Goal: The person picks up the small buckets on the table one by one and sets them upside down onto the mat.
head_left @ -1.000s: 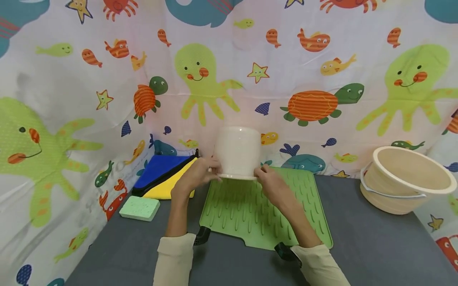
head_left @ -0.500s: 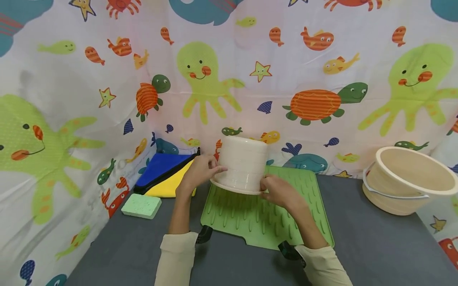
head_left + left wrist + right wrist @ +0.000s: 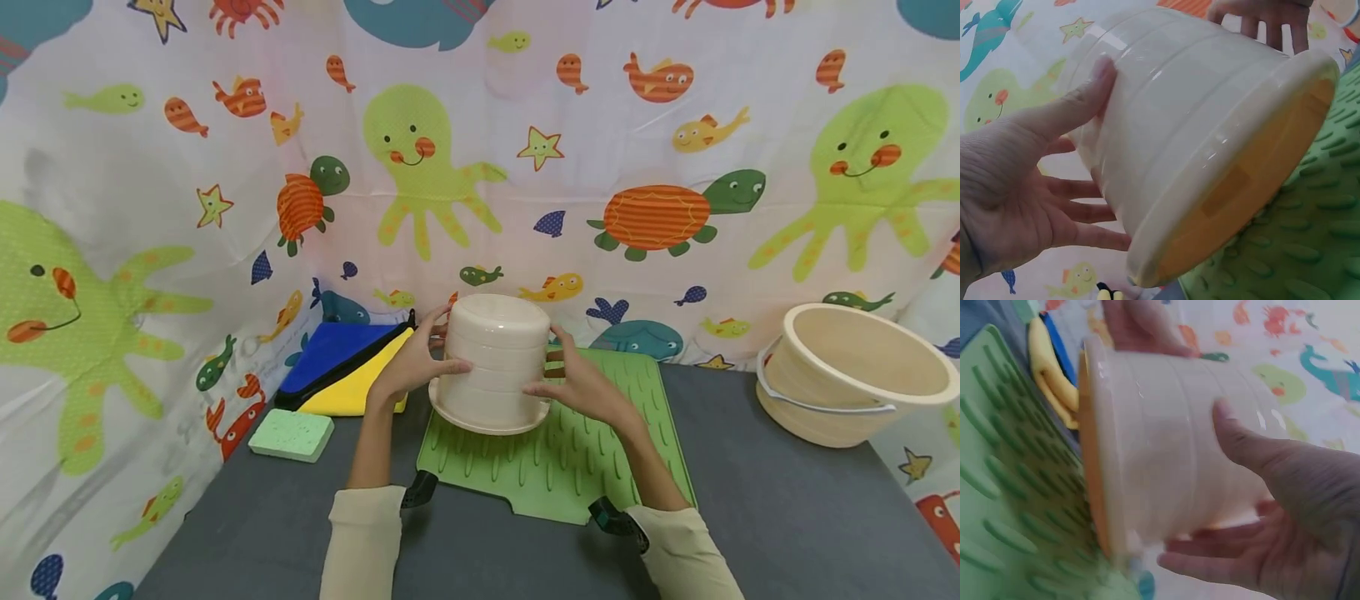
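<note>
A cream plastic bucket (image 3: 495, 367) is upside down, its closed base up and wide rim down, over a green ridged drying mat (image 3: 600, 450). My left hand (image 3: 411, 365) holds its left wall, thumb in front and the other fingers behind. On the opposite wall my right hand (image 3: 587, 385) grips it in the same way. In the left wrist view the bucket (image 3: 1191, 106) tilts, showing its orange-lit inside under the rim, with the ridged mat (image 3: 1310, 231) beneath. The right wrist view shows the rim of the bucket (image 3: 1166, 437) mostly apart from the mat (image 3: 997, 462).
A second cream bucket (image 3: 817, 417) with a grey handle stands upright at the right. To the left lie folded blue and yellow cloths (image 3: 348, 387) and a pale green sponge (image 3: 292, 435). Behind hangs a sea-animal curtain (image 3: 540, 108) around the dark grey table (image 3: 247, 533).
The bucket has come down and nearer to me, and has tipped further so its base shows more. Both hands have shifted from the rim up onto its side walls.
</note>
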Motion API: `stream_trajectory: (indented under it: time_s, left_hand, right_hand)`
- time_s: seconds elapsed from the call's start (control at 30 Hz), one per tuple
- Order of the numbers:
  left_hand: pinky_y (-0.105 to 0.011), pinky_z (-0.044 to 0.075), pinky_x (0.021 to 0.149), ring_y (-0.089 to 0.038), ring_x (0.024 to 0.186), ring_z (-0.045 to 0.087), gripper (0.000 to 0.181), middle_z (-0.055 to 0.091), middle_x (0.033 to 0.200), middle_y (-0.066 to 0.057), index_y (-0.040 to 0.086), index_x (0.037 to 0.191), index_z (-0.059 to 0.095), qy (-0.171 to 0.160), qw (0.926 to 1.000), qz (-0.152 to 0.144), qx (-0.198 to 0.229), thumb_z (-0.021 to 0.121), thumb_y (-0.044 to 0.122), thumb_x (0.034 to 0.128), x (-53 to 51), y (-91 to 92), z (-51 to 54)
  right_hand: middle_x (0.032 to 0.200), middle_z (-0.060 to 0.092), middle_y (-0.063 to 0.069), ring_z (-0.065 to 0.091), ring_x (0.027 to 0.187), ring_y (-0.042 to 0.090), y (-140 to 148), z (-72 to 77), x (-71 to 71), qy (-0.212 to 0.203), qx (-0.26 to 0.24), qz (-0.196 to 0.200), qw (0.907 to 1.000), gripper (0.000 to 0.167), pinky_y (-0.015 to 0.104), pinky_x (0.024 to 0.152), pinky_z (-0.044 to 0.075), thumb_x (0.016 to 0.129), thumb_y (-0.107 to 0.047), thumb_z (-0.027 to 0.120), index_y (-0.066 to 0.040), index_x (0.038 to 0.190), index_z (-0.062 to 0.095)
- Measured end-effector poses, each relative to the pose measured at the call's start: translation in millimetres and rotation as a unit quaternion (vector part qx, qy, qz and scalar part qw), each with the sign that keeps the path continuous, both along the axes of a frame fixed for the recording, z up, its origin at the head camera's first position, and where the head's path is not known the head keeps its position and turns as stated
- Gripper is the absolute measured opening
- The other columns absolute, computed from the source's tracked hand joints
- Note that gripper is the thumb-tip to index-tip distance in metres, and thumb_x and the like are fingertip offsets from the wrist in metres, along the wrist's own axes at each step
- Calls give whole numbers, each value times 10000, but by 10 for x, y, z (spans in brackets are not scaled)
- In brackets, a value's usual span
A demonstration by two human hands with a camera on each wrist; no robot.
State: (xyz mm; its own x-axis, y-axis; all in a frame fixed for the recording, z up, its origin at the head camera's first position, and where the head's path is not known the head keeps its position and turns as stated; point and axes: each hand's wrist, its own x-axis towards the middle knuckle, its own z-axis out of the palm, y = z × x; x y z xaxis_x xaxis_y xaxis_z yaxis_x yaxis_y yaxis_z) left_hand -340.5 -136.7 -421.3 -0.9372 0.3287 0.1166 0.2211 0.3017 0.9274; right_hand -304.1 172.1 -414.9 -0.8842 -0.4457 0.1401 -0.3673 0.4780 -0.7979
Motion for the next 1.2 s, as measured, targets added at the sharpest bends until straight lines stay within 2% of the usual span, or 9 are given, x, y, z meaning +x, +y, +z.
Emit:
stream_trajectory:
  time_s: [0.13,0.2,0.37,0.53,0.7,0.83,0.93,1.03,1.2]
  left_hand:
    - [-635,503,1099,-428,1450,465,1115,412,1535,-152,364,1642,183,162,9998,-35,90,919,357,806,15,-30,-21]
    - [-641,488,1116,-437,1473,447,1118,372,1533,-162,348,1620,162,98,9996,-178,215,925,297,805,22,-32,-49]
    - [-610,458,1163,-450,1527,402,1102,300,1555,-181,243,1575,116,-340,9979,-542,110,916,294,820,26,-12,-155]
    - [-637,419,1180,-481,1567,313,1099,208,1649,-161,263,1627,95,-566,9957,-734,38,871,382,858,30,-18,-191]
    - [-637,404,1193,-422,1595,282,1077,150,1741,-59,385,1672,100,-374,9933,-1051,296,843,365,892,6,-23,-164]
    - [-622,391,1211,-387,1602,283,1010,208,1737,-22,456,1654,153,-259,9929,-1100,378,826,302,917,-25,-21,-130]
    - [-615,387,1216,-372,1616,253,982,158,1755,2,470,1651,141,-276,9920,-1187,338,794,263,947,-45,-28,-108]
    - [-611,362,1234,-363,1630,208,980,79,1776,8,447,1661,108,-255,9909,-1294,266,767,236,969,-51,-49,-84]
    - [-597,245,1297,-338,1646,153,1059,19,1785,1,388,1679,50,-242,9912,-1286,175,803,319,937,-39,-71,-49]
  right_hand:
    - [1632,380,242,533,1410,484,-124,-52,-25,366,-499,-126,9980,1225,571,986,596,898,-261,842,-247,1686,-97]
    - [1657,347,242,510,1429,492,-136,-79,-27,560,-422,-121,9975,1273,587,1005,580,875,-220,860,-261,1682,-124]
    - [1646,363,276,501,1433,497,-72,-134,16,989,406,98,9942,1278,621,1088,515,801,-162,913,-138,1691,-3]
    - [1663,333,261,507,1428,486,-54,-131,53,949,525,187,9939,1136,623,1086,516,818,-188,902,-102,1664,147]
    - [1591,431,264,565,1373,456,-79,-84,77,1026,542,43,9932,1086,595,1019,569,833,-280,895,-109,1654,205]
    - [1540,489,262,608,1297,424,-73,-23,100,1182,810,-103,9896,1046,570,1001,576,841,-268,889,-82,1643,243]
    - [1616,407,247,529,1401,429,-81,14,102,1136,895,-64,9895,1053,586,1091,521,856,-272,876,-57,1652,221]
    - [1713,252,225,356,1546,439,-118,34,91,1137,856,9,9898,1074,615,1196,414,885,-306,848,-47,1671,164]
    - [1733,169,242,270,1580,470,-178,34,79,1086,896,-16,9900,1039,654,1190,395,922,-368,798,-77,1682,152]
